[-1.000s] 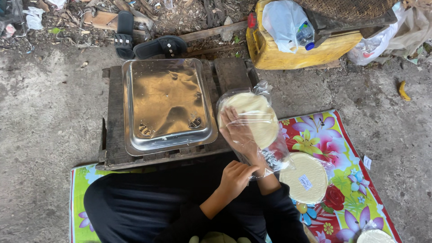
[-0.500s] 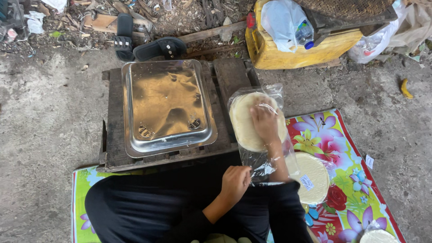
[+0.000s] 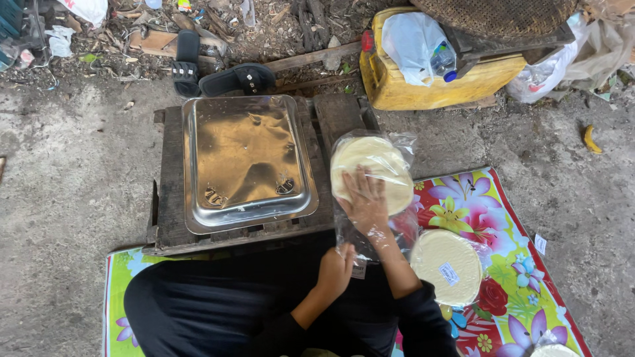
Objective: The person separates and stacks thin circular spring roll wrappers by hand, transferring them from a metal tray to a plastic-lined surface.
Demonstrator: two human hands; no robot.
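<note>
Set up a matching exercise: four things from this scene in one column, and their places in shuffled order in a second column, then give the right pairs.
Things:
1. metal tray
2. right hand
3. yellow container
4. black sandals

Places:
A. on the dirt beyond the wooden stand
B. inside the clear bag, on the round pale sheets
C. upside down on the wooden stand
D. top right, with a white bag on it

Pairs: 1-C, 2-B, 3-D, 4-A

The ground is rough grey concrete in flat daylight. A bright floral plastic mat covers its lower part. A low dark wooden pallet table stands in the middle. Behind lie black sandals, a dented yellow plastic canister, and what seems a woven basket.
</note>
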